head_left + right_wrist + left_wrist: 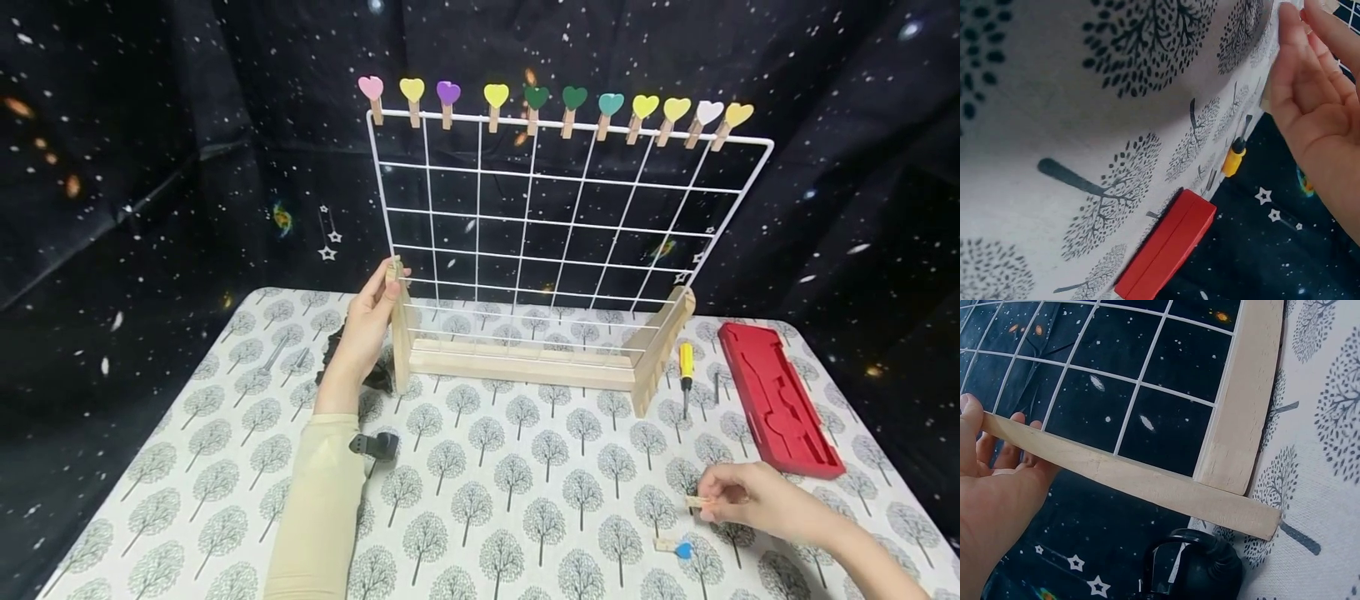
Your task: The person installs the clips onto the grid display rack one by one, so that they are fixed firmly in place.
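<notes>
A white wire grid (555,200) stands in a wooden frame, tilted back. My left hand (367,321) grips the top of the frame's left wooden upright (402,350). In the left wrist view the thumb lies on one side of that upright (1129,478) and the fingers on the other. Several heart-topped wooden clothespins (493,104) line the grid's top bar, in pink, yellow, purple, green, teal and white. Above the table at the right, my right hand (757,500) pinches a small wooden clothespin (696,502), its far end hidden by the fingers. Beneath it lies a blue-heart clothespin (682,549).
A red molded tray (780,404) lies at the right, beside a yellow-handled screwdriver (686,367). Some black object (378,375) sits behind my left forearm, partly hidden. The tree-print cloth (465,450) covers the table, and a dark starry curtain (187,167) hangs behind.
</notes>
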